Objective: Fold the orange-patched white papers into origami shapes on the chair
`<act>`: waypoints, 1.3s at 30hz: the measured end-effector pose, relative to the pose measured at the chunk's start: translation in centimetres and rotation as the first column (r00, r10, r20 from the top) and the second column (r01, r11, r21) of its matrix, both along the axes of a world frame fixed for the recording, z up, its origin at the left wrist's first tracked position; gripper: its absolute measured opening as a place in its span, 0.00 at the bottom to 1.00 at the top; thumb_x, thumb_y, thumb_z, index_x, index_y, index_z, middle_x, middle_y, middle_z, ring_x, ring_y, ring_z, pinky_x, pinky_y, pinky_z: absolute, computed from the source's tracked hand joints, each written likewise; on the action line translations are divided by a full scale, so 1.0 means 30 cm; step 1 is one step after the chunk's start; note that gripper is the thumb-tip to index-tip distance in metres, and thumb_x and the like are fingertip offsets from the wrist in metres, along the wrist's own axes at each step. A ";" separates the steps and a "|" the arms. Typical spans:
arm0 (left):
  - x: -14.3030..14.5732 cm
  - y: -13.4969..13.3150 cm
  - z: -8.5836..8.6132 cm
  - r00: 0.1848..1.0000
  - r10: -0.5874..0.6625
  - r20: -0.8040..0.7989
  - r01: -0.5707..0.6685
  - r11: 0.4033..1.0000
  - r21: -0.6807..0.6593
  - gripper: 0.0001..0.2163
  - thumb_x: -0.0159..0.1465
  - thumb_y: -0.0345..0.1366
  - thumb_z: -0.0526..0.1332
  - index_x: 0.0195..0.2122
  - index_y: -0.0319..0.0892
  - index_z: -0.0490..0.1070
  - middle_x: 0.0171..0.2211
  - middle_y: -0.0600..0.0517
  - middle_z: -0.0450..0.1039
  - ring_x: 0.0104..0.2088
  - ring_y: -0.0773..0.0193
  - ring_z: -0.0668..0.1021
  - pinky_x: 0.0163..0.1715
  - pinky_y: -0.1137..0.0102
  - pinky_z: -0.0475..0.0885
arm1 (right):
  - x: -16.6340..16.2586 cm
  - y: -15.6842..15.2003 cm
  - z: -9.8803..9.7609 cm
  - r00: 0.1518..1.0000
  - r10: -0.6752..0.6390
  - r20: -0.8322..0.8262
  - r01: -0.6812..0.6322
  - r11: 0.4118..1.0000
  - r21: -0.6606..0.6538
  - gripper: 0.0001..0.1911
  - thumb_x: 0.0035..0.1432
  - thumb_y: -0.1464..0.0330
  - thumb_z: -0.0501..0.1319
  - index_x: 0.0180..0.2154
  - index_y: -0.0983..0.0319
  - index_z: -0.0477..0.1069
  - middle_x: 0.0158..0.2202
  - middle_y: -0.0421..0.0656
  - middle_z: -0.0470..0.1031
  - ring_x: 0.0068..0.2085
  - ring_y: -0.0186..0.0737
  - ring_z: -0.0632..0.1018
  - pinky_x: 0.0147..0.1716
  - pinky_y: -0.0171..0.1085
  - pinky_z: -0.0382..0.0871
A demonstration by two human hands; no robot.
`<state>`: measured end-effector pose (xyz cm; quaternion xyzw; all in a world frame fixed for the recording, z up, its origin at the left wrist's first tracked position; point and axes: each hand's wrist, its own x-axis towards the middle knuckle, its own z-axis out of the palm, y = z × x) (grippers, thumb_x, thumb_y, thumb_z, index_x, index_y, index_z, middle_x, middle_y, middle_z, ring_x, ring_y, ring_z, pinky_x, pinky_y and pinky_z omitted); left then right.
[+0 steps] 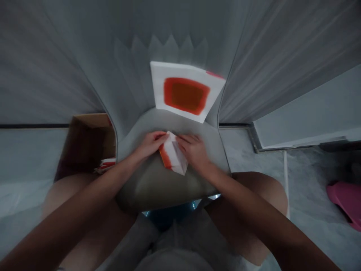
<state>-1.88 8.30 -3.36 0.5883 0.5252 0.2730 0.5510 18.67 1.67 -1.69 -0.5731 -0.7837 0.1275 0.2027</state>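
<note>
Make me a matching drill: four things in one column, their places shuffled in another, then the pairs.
1. small white-and-orange carton
2. flat white piece with red patch
3. brown box
4. pink object

A. far right of the picture
B. on the grey chair, beyond the hands
C. between left hand and right hand
D. left of the chair

Pairs: 1-C, 2-B, 3-D, 4-A

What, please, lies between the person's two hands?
The head view shows a white and orange carton there, touched by the left hand and right hand.
</note>
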 end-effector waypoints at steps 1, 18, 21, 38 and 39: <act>0.002 0.000 -0.003 1.000 0.022 0.022 -0.022 1.000 -0.002 0.21 0.60 0.55 0.66 0.41 0.41 0.80 0.37 0.50 0.80 0.36 0.61 0.77 0.36 0.69 0.69 | -0.001 -0.005 -0.010 0.999 0.030 0.012 -0.030 1.000 0.008 0.16 0.73 0.69 0.58 0.56 0.56 0.79 0.57 0.48 0.81 0.53 0.51 0.79 0.56 0.50 0.66; -0.004 -0.007 0.022 0.991 0.071 0.117 -0.060 0.994 -0.096 0.20 0.60 0.51 0.68 0.45 0.41 0.82 0.45 0.47 0.83 0.43 0.57 0.80 0.42 0.67 0.74 | 0.018 -0.007 -0.016 0.978 0.188 -0.086 -0.192 0.980 -0.048 0.19 0.71 0.71 0.56 0.58 0.58 0.78 0.63 0.48 0.75 0.59 0.51 0.78 0.61 0.50 0.75; -0.003 -0.014 0.032 0.992 0.056 0.117 -0.042 0.992 -0.117 0.21 0.59 0.54 0.69 0.44 0.42 0.83 0.43 0.47 0.83 0.40 0.57 0.80 0.39 0.67 0.73 | 0.013 -0.010 -0.013 0.979 0.196 -0.059 -0.199 0.978 -0.058 0.18 0.72 0.70 0.56 0.56 0.56 0.78 0.63 0.48 0.75 0.58 0.51 0.79 0.61 0.50 0.74; 0.041 -0.088 0.072 0.951 0.127 0.282 -0.075 0.979 -0.190 0.22 0.55 0.51 0.74 0.45 0.42 0.83 0.45 0.46 0.84 0.43 0.55 0.82 0.44 0.64 0.77 | 0.014 0.026 0.072 0.753 -0.284 -0.594 -0.044 0.879 -0.475 0.18 0.60 0.54 0.67 0.43 0.61 0.81 0.41 0.45 0.84 0.41 0.42 0.81 0.41 0.38 0.74; 0.043 -0.095 0.069 0.952 0.133 0.274 -0.084 0.980 -0.183 0.22 0.55 0.52 0.74 0.45 0.42 0.83 0.46 0.46 0.84 0.44 0.55 0.82 0.44 0.64 0.77 | 0.019 0.034 0.075 0.760 -0.283 -0.585 -0.074 0.856 -0.511 0.17 0.60 0.54 0.67 0.40 0.61 0.81 0.39 0.45 0.84 0.39 0.41 0.81 0.39 0.38 0.73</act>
